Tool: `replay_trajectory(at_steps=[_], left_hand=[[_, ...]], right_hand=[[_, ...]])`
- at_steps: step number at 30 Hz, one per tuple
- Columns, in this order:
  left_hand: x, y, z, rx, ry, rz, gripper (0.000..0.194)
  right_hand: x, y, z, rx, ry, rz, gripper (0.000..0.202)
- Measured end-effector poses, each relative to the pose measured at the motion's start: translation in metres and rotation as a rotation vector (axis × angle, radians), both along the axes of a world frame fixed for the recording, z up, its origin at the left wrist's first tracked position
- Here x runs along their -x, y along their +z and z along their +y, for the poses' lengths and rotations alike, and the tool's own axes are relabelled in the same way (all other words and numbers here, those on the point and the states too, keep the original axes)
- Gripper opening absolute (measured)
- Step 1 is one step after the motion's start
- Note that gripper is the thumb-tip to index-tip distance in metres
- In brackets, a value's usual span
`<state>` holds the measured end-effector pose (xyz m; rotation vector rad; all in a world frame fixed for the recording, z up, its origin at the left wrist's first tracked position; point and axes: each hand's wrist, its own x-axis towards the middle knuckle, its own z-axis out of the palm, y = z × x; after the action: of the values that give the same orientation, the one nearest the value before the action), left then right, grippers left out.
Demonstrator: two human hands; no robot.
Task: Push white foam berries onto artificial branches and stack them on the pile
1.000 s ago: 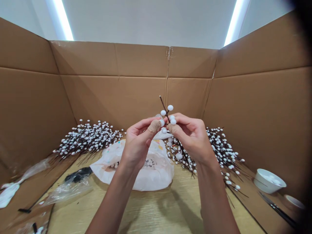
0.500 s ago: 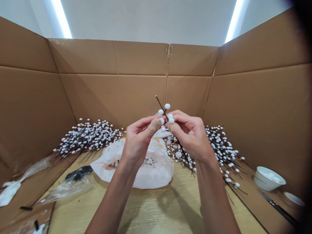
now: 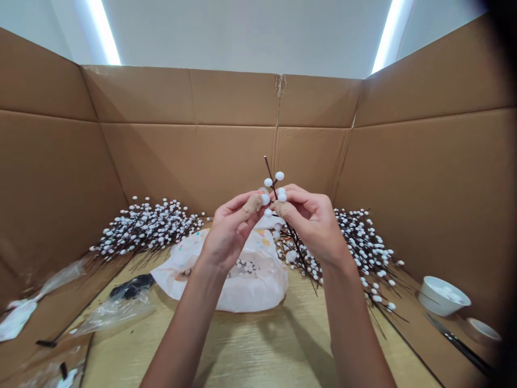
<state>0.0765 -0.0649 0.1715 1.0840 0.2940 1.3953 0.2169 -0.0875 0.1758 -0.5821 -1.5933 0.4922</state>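
Between my hands stands a dark brown artificial twig [image 3: 273, 181] with several white balls along it, tilted slightly left at its top. My right hand [image 3: 309, 218] pinches its stem between thumb and fingers. A white ball [image 3: 265, 199] on the twig's left side is gripped by my left hand [image 3: 232, 226], thumb against fingertips. Both thumbs carry tan wraps. Below the hands lies a white plastic bag [image 3: 254, 293], its mouth showing many small white balls [image 3: 246, 268]. The twig's lower stem runs down behind my right hand.
Piles of white-balled twigs lie at left [image 3: 149, 229] and right [image 3: 363, 242]. At right are a white bowl [image 3: 442, 304] with white balls, scissors [image 3: 456, 342] and a smaller round container [image 3: 482, 330]. Clear plastic [image 3: 115, 312] lies at left. Cardboard walls [image 3: 226, 161] surround the table.
The twig has turned more upright, its tip shifting right. My left hand has moved slightly right, and both hands still hold the same piece.
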Motion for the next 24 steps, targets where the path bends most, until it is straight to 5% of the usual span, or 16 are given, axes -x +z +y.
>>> replay_trajectory(at_steps=[6, 15, 24], left_hand=[[0.026, 0.01, -0.003, -0.096, -0.06, 0.123, 0.029], [0.04, 0.016, -0.018, -0.281, 0.34, 0.271, 0.026], [0.036, 0.016, -0.018, -0.216, 0.404, 0.223, 0.009]], right_hand=[[0.011, -0.001, -0.004, 0.027, 0.006, -0.027, 0.019], [0.037, -0.009, -0.004, 0.022, -0.057, -0.132, 0.024], [0.057, -0.017, -0.003, -0.05, -0.169, -0.186, 0.017]])
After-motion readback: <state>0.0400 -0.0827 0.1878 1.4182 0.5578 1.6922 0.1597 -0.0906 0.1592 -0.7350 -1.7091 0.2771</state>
